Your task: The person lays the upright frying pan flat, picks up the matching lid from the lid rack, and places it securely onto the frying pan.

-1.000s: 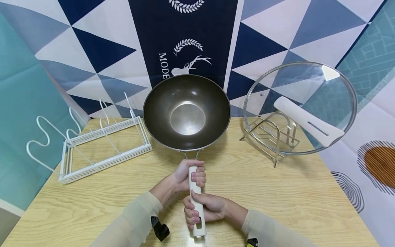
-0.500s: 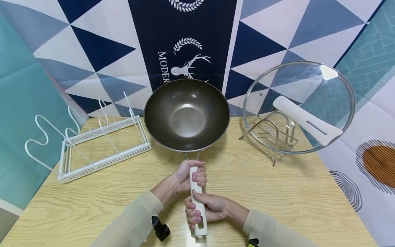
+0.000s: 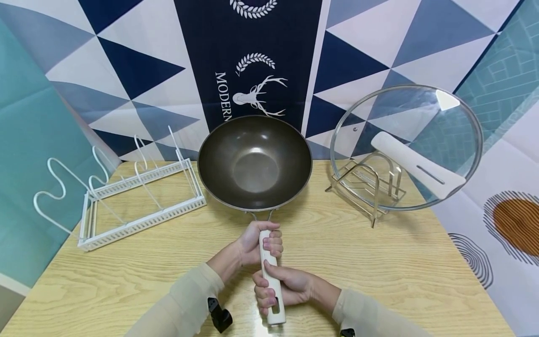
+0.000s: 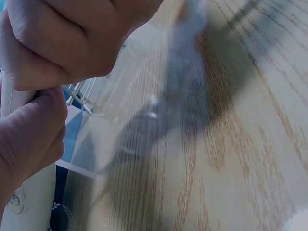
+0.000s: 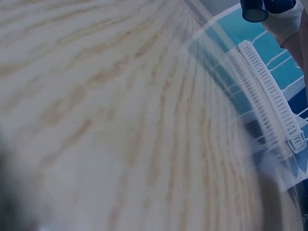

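A dark wok (image 3: 255, 173) with a long cream handle (image 3: 276, 317) faces me in the middle of the head view, its inside showing. My left hand (image 3: 258, 243) grips the handle close to the wok's wire neck. Further back along the same handle my right hand (image 3: 288, 285) grips it, thumb laid along the top. In the left wrist view the wok's pale outer side (image 4: 36, 199) shows a rivet, with both hands on the handle above. The right wrist view shows mainly tabletop, with the handle out of sight.
On the left of the wooden table (image 3: 168, 276) stands a white rack (image 3: 143, 227) with curved dividers. On the right a glass lid (image 3: 425, 112) with a cream handle leans in a small metal stand (image 3: 375, 187). A patterned cloth wall (image 3: 252, 37) rises behind.
The wok's far rim has come down and toward me, uncovering more of the wall print. The handle's end has shifted slightly right. Both hands keep their hold.
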Motion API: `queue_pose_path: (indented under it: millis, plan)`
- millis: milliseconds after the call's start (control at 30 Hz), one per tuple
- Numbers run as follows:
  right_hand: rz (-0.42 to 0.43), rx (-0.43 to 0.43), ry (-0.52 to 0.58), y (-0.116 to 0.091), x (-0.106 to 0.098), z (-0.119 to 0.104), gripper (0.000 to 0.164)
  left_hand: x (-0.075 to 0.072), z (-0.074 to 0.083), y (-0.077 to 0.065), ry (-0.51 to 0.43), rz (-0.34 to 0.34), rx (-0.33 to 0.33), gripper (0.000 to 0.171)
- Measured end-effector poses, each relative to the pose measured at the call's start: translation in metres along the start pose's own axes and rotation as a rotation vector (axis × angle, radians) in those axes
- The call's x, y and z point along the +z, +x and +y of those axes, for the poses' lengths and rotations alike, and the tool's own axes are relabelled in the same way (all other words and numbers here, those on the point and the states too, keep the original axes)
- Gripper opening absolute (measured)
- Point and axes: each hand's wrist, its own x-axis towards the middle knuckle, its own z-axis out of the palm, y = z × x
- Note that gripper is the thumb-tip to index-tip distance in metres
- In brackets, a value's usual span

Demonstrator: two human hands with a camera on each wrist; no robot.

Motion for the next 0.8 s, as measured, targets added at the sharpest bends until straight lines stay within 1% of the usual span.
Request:
queue_pose_path:
  millis: [300,800]
  plan:
    - [0.0,-0.005,0.001,-0.0015,-0.0002,0.0022,0.039,0.0,-0.0038,0.0011,-0.02,0.012,-0.003,0.035]
    - [-0.003,-0.001,0.061,-0.0036,0.0026,0.0026,0.04,-0.001,-0.0067,0.0028,-0.031,0.019,-0.016,0.036]
